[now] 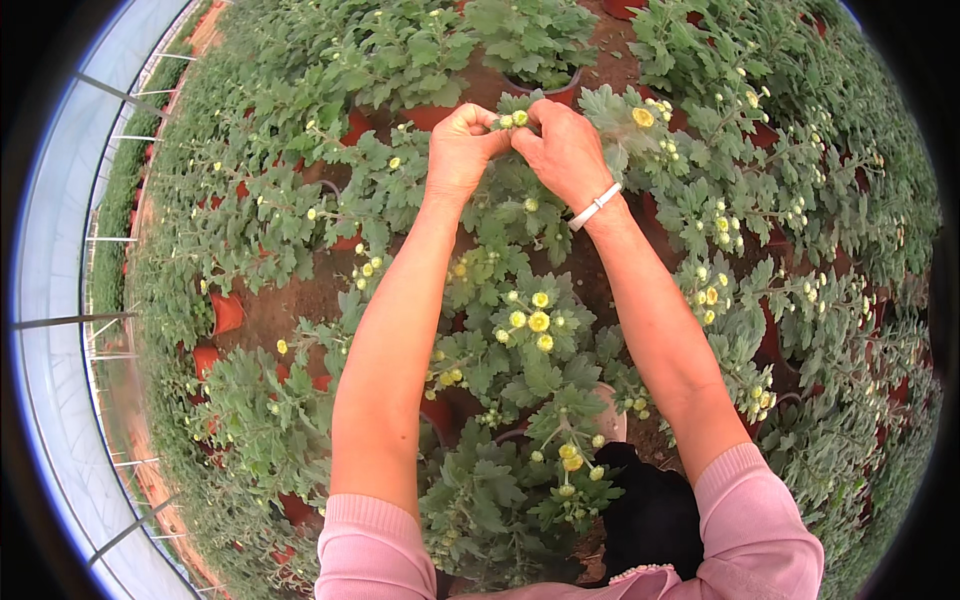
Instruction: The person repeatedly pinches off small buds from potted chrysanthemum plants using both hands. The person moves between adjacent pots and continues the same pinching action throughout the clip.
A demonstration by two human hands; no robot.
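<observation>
Both arms reach forward over chrysanthemum plants. My left hand (466, 148) pinches at a budded chrysanthemum stem tip, thumb and forefinger beside its pale yellow-green buds (514, 119). My right hand (564, 144), with a white band (595, 207) at the wrist, closes its fingers on the same tip from the other side. The two thumbs nearly meet just below the buds. The stem between the fingers is mostly hidden. Between my forearms, lower down, stands a cluster of opening yellow chrysanthemum flowers (538, 322). A larger yellow bloom (643, 117) is right of my right hand.
Potted chrysanthemums surround me closely, with red pots (226, 313) on brown soil (289, 300). A dark-rimmed pot (561, 91) stands beyond my hands. Budded stems (724, 225) lean in beside my right arm. A greenhouse wall of pale film (52, 225) with metal bars curves along the left.
</observation>
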